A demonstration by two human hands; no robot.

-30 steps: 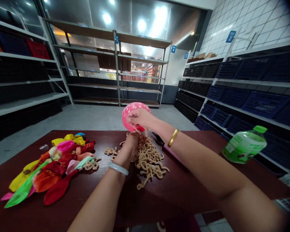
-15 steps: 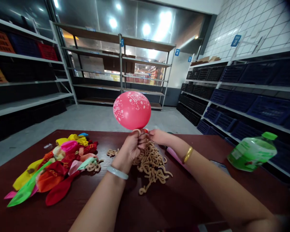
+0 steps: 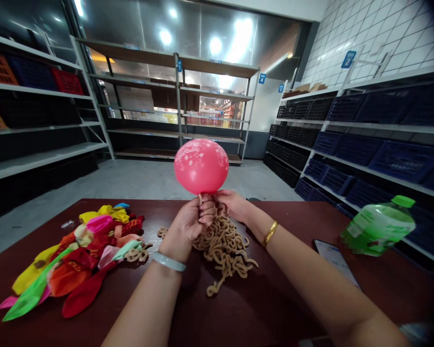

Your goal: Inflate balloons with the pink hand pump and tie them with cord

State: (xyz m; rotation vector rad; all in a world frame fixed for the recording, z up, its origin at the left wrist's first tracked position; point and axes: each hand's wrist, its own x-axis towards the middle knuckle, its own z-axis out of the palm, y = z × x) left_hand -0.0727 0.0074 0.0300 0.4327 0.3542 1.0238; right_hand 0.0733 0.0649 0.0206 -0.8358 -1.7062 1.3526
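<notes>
Pink and printed with pale marks, the pink balloon (image 3: 201, 166) stands blown up and round above my two hands, out over the far half of the dark wooden table (image 3: 260, 299). My left hand (image 3: 191, 224) is curled into a fist round its neck, fingers pressed tight together. That grip, I judge, is what holds the air in and the ball upright. My right hand (image 3: 231, 205) comes in from the other side, its fingertips closed on the same neck just beside my left knuckles. Exactly which fingers pinch the rubber is hidden behind the left hand.

Directly under both hands lies a heap of tan loops (image 3: 226, 246), close enough to reach without letting go of the neck. Off to my left sits a pile of flat balloons (image 3: 75, 250) in yellow, red, green and pink, well apart from the loops, so the two stocks do not mix. A green bottle (image 3: 379, 226) and a phone (image 3: 334, 258) sit at the right side, clear of where my hands are busy.
</notes>
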